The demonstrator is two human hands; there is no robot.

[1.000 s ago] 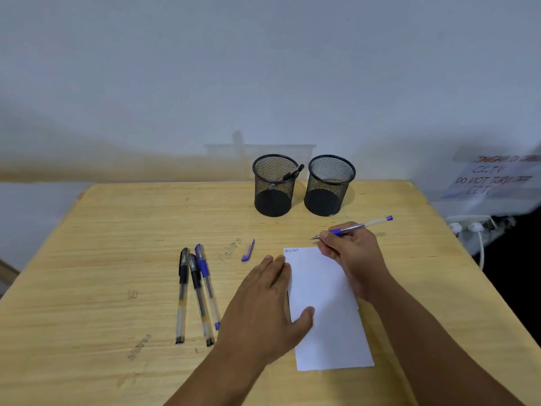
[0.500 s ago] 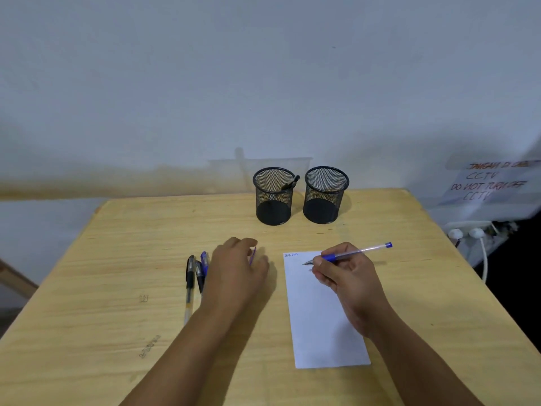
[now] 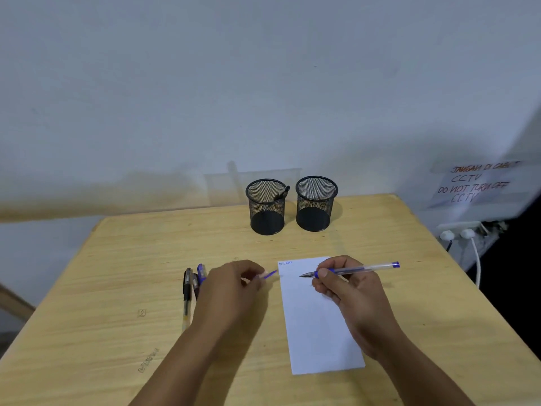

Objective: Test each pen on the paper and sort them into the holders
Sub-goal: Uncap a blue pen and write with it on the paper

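My right hand [image 3: 348,291] grips an uncapped blue pen [image 3: 360,269], its tip pointing left just above the white paper [image 3: 319,332], which has small blue writing in its top left corner. My left hand [image 3: 231,288] pinches the blue pen cap [image 3: 270,273] beside the paper's left edge. Several more pens [image 3: 188,288] lie on the wooden table [image 3: 117,273], partly hidden under my left hand. Two black mesh holders stand at the back: the left holder [image 3: 266,206] has a black pen in it, the right holder [image 3: 316,203] looks empty.
A wall runs behind the table. To the right, off the table edge, are a power strip [image 3: 459,232] with white plugs and cables, and a handwritten CCTV notice [image 3: 474,186].
My left hand left the paper, moved up and left, and picked up the blue cap from the table. My right hand with the pen drew back over the paper's top.
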